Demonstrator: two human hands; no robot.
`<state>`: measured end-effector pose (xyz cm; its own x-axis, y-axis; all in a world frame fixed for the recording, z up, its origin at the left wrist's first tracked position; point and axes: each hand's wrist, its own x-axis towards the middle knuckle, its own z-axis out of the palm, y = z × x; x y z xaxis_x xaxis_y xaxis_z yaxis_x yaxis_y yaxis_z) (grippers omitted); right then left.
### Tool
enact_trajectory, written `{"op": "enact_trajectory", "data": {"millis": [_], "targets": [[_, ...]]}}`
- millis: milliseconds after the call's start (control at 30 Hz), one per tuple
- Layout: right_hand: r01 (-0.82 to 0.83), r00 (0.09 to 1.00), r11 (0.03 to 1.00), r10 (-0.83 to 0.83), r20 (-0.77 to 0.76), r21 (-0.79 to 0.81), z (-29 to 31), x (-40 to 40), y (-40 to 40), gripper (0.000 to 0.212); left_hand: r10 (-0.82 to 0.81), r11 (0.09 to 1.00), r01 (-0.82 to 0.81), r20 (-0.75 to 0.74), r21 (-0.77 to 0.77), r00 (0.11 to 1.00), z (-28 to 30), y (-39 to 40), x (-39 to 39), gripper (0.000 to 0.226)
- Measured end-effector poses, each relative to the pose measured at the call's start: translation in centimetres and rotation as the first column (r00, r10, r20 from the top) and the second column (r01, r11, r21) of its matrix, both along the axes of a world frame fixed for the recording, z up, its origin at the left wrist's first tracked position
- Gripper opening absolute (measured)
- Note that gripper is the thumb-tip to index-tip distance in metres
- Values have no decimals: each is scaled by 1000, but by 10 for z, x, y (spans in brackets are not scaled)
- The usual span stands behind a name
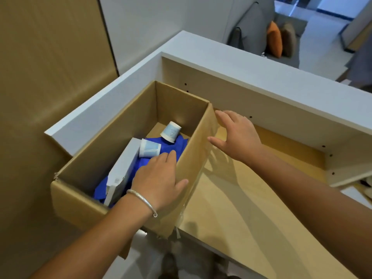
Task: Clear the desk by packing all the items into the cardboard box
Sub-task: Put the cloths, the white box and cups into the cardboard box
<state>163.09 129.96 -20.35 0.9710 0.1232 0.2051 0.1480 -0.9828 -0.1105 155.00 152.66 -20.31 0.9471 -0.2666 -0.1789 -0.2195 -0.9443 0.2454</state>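
Box: the open brown cardboard box [112, 137] sits at the left end of the pale wooden desk [241, 198], partly past the desk edge.
Inside: two small white-and-blue paper cups [150, 148] lie on their sides on a bright blue cloth [157, 150], beside a flat white carton [124, 168].
Left hand: the left hand [159, 174] lies flat with fingers spread, over the box's right wall.
Right hand: the right hand [237, 135] is spread wide, touching the same wall's far end.
Desk: no loose things show on it.
Danger: the box may tip or slide off, because part hangs over the edge.
Danger two: a hard push could bend the thin wall.
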Motion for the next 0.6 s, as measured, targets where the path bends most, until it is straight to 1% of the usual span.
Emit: {"op": "enact_trajectory", "data": {"millis": [133, 200, 300, 400, 500, 600], "targets": [[75, 997, 997, -76, -30, -22, -2, -19, -23, 78, -5, 1000, 5, -24, 22, 1000, -8, -10, 4, 26], [99, 994, 995, -99, -40, -23, -2, -28, -34, 78, -5, 1000, 6, -42, 19, 999, -11, -13, 6, 16], [127, 991, 992, -127, -34, -13, -4, -41, -51, 77, -21, 998, 24, -60, 55, 998, -11, -20, 6, 16], [151, 988, 989, -151, -43, -8, -8, -58, -69, 76, -40, 996, 43, -38, 80, 998, -10, -36, -3, 14], [157, 986, 987, -158, -54, -19, -17, -80, -92, 76, -50, 996, 53, -36, 74, 998, -12, -60, -14, 10], [159, 984, 987, -160, -72, -15, -27, -108, -119, 75, -74, 995, 77, -54, 58, 996, -10, -87, -26, 15]]}}
